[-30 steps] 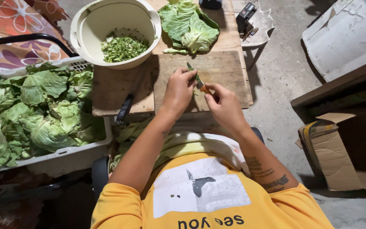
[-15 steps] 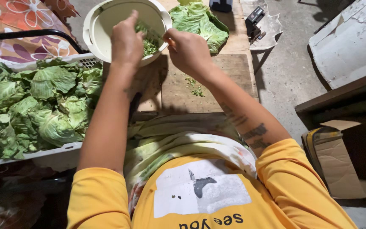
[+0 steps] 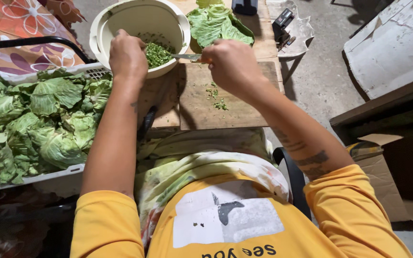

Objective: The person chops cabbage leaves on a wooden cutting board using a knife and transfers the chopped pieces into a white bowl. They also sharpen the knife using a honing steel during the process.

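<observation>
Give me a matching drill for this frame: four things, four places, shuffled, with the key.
Things:
1. bowl
2. knife
3. crate
4. board

Places:
A. in the right hand
B. at far left, full of cabbage leaves
C. under the left hand, holding chopped greens
D. below the right hand, with a few green scraps on it

Pairs: 1-C, 2-A, 3-B, 4-D

Makeshift food-prep spot: concrete floor (image 3: 328,81), cabbage crate (image 3: 34,177), cutting board (image 3: 225,107).
</observation>
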